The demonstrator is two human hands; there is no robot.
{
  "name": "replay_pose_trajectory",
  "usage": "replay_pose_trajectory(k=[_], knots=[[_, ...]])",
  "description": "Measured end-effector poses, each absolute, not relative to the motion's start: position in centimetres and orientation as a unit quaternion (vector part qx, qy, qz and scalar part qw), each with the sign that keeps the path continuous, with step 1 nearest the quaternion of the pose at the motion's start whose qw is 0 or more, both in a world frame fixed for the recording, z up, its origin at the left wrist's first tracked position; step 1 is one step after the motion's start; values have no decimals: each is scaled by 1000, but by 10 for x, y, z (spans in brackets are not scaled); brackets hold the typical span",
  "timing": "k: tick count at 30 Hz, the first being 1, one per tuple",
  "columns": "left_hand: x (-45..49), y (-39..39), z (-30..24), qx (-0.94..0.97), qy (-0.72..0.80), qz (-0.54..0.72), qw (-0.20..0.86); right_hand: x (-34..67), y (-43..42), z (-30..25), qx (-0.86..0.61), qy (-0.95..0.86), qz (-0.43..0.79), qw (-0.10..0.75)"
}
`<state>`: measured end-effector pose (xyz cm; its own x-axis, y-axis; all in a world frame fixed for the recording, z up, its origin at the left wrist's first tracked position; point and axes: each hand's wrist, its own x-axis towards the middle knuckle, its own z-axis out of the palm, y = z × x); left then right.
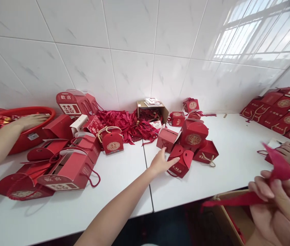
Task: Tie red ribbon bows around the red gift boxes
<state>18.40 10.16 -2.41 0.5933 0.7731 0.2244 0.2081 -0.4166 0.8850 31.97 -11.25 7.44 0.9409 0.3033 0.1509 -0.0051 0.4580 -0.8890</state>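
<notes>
Since the little red box (182, 164) on the white table (124, 184) is light, thin card that squashes, hold its sides softly with your left hand (160, 163), whose thumb sticks out and touches it, while your right hand (275, 208) pinches the floppy ribbon (279, 167).

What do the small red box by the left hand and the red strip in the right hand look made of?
Red box: thin matte card, shown by its creased, folded flaps. Red strip: probably satin ribbon; it curls limply with slight sheen, though paper is possible.
</notes>
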Motion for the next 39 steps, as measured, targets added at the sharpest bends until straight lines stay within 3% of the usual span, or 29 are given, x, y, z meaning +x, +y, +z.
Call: replay_pose_trajectory(k=[4,11,16,19,24,39], knots=[[183,91,-24,720,323,271,551,299,-103,77,-494,-192,198,824],[92,53,1,715,370,236,544,278,-73,44,-517,-251,352,739],[20,19,4,737,488,277,377,240,-56,19,-511,-281,492,646],[8,12,8,794,440,319,271,223,-51,12,-495,-289,538,618],[17,18,19,864,365,283,202,215,-52,8,-522,-275,525,613],[35,22,15,872,321,285,235,203,-63,8,-572,-293,476,600]])
